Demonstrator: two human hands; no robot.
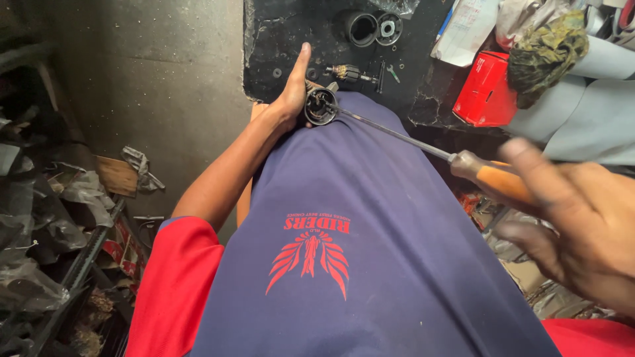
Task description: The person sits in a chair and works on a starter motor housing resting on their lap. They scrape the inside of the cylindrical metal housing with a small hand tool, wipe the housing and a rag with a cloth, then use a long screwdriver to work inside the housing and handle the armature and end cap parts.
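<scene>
Left hand (291,99) clamps a round dark metal motor housing (321,106) at the black worktable's near edge (278,39). Right hand (582,225), blurred and well apart, grips the long orange-handled screwdriver (463,162), tip inside the housing; bare floor lies left.

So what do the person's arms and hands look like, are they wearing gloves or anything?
No gloves. Both the left hand and the right hand are bare, and no rings or watch show. The left arm is bare up to a short red sleeve on a navy T-shirt with a red winged print. The right hand looks blurred.
</scene>
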